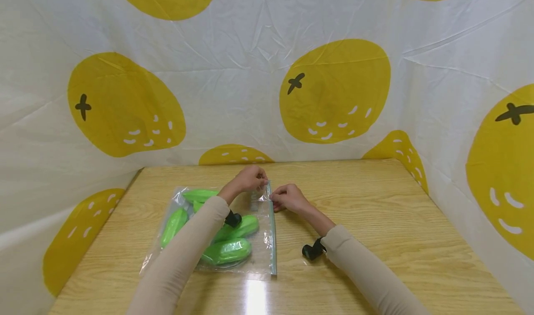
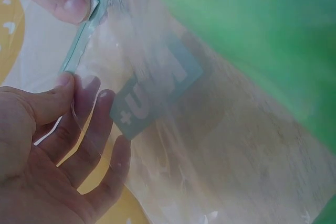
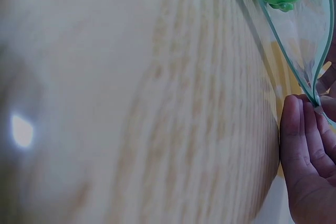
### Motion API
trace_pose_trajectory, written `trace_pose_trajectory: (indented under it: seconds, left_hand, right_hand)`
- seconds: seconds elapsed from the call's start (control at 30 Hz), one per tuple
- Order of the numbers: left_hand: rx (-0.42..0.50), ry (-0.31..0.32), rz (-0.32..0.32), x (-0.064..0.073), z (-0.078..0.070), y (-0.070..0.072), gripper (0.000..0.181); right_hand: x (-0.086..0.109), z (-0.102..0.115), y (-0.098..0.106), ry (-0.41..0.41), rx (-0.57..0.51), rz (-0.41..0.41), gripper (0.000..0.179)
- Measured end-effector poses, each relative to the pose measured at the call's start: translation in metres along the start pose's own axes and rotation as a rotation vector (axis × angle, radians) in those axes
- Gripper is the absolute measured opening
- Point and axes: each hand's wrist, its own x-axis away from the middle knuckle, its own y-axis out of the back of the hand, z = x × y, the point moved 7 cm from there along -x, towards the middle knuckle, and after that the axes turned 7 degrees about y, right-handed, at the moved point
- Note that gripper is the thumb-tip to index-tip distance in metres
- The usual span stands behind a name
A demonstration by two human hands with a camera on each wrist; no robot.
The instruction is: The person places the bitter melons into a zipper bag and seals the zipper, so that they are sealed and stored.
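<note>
A clear zip bag (image 1: pixel 263 255) with a blue-green zip strip (image 1: pixel 273 241) lies on the table, its mouth facing right. Inside are several bright green, oblong, vegetable-like pieces (image 1: pixel 227 251). At the strip's far end, my left hand (image 1: pixel 250 178) pinches the bag's corner between thumb and index finger, the other fingers spread behind the clear film (image 2: pixel 68 150). Slightly nearer, my right hand (image 1: pixel 289 198) pinches the strip at a small whitish slider (image 2: pixel 94 8). In the right wrist view, the two zip edges (image 3: pixel 281 51) stand apart and meet at my right fingertips.
The wooden table (image 1: pixel 354 190) extends around the bag. A white curtain (image 1: pixel 233 106) printed with yellow fruit encloses its back and sides. Black wrist cameras (image 1: pixel 313 251) are strapped to both wrists.
</note>
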Motion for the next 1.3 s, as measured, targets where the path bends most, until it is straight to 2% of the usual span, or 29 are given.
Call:
trace_pose_trajectory:
  seconds: [0.87, 1.3]
  left_hand:
    - [-0.02, -0.009, 0.001, 0.0043, -0.004, 0.0024, 0.015]
    - [-0.031, -0.024, 0.004, 0.0022, -0.0029, 0.0029, 0.015]
  right_hand:
    - [0.0006, -0.0019, -0.0014, -0.001, 0.002, 0.021, 0.023]
    - [0.0045, 0.0006, -0.0016, -0.022, -0.011, 0.044, 0.025]
